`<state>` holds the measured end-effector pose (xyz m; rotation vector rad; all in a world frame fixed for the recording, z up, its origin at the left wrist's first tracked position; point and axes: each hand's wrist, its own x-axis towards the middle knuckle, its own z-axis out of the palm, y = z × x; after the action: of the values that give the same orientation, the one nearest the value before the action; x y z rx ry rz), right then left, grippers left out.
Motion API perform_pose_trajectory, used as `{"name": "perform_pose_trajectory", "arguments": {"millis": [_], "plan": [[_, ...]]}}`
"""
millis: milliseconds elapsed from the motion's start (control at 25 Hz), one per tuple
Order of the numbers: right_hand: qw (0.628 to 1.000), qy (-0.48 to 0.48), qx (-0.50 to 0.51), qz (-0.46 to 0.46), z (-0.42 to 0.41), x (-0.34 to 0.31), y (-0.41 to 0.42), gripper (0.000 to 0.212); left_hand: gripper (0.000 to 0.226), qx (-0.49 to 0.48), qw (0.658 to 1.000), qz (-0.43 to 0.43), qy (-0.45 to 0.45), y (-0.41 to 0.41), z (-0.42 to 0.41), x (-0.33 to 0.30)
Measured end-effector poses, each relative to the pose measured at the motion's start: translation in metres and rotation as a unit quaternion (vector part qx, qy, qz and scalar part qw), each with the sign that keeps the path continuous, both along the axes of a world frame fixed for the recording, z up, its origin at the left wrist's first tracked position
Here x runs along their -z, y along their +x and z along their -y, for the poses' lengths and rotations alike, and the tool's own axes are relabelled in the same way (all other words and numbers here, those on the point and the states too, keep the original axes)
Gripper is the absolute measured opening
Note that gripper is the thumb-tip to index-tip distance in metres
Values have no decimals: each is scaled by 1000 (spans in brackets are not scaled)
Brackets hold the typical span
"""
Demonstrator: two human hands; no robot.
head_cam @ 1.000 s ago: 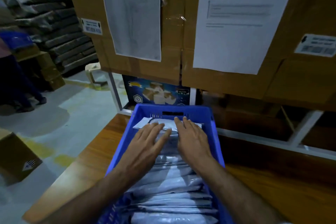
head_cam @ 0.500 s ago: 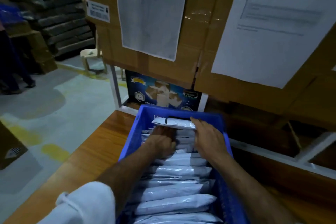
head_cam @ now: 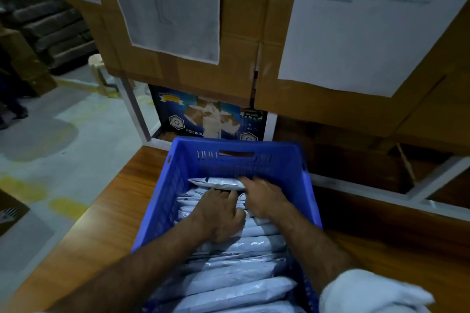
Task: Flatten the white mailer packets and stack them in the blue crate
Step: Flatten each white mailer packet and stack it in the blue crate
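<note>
The right hand's [head_cam: 264,198] fingers curled over the near edge of the far packet [head_cam: 216,184], pinching it, probably to seat it against the crate's far wall. The left hand's [head_cam: 220,213] fingers were bent down into the row of packets [head_cam: 236,274], likely pressing them flat; whether they gripped one I cannot tell. The packets were white, glossy, puffy plastic, filed on edge from near to far inside the slotted blue crate [head_cam: 236,157], which sat on a wooden table [head_cam: 101,223].

wooden table [head_cam: 106,216], cardboard boxes [head_cam: 239,33], paper sheets [head_cam: 356,33]
</note>
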<state>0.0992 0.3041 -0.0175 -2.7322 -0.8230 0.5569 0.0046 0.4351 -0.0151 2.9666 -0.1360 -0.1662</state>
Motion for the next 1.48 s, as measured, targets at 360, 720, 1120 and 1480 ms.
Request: {"name": "perform_pose_trajectory", "arguments": {"millis": [360,720,1120,1480], "plan": [[997,-76,-12,-19,2,-1,-8,70,61,30,994,-17,108,18,-47,7],[996,-48,42,62,-5,2,-50,71,94,-60,984,-12,167,5,-29,-26],[993,-118,9,-24,28,-24,-100,81,80,-62,967,-181,168,-36,-32,-9],[990,-134,-35,29,50,-32,-133,78,84,7,968,-204,147,-84,-13,-53]]}}
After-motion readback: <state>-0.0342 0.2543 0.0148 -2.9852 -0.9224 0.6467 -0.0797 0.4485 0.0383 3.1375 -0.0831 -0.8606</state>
